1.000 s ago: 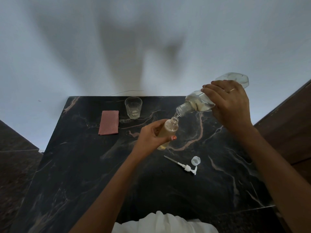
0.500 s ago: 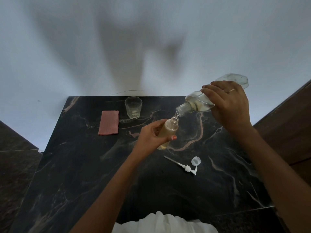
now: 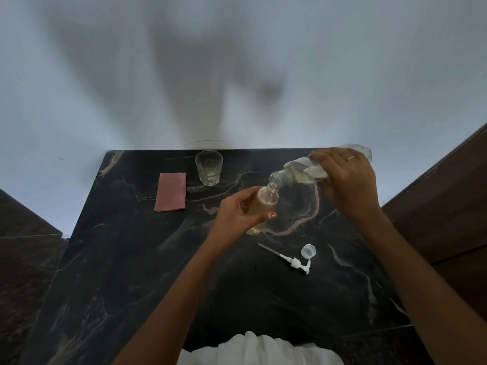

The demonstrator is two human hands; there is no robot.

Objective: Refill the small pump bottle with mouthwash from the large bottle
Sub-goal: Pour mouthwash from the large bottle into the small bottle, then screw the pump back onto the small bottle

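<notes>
My left hand [image 3: 237,216] grips the small clear bottle [image 3: 264,204], which holds pale yellow liquid and tilts slightly right above the dark marble table [image 3: 131,259]. My right hand [image 3: 347,185] holds the large clear bottle [image 3: 297,173] nearly on its side, its open mouth just over the small bottle's neck. The large bottle's far end shows past my knuckles. The white pump head with its long tube [image 3: 290,260] lies on the table nearer to me, and a small clear cap [image 3: 308,251] rests beside it.
An empty drinking glass [image 3: 209,167] stands at the table's far edge, with a folded pink cloth [image 3: 170,191] to its left. A white wall rises behind the table. Dark wooden furniture [image 3: 448,206] borders the right side. White fabric [image 3: 258,349] lies at the near edge.
My right hand has lowered the large bottle's raised end, so it lies flatter than before. The left hand and small bottle have barely shifted.
</notes>
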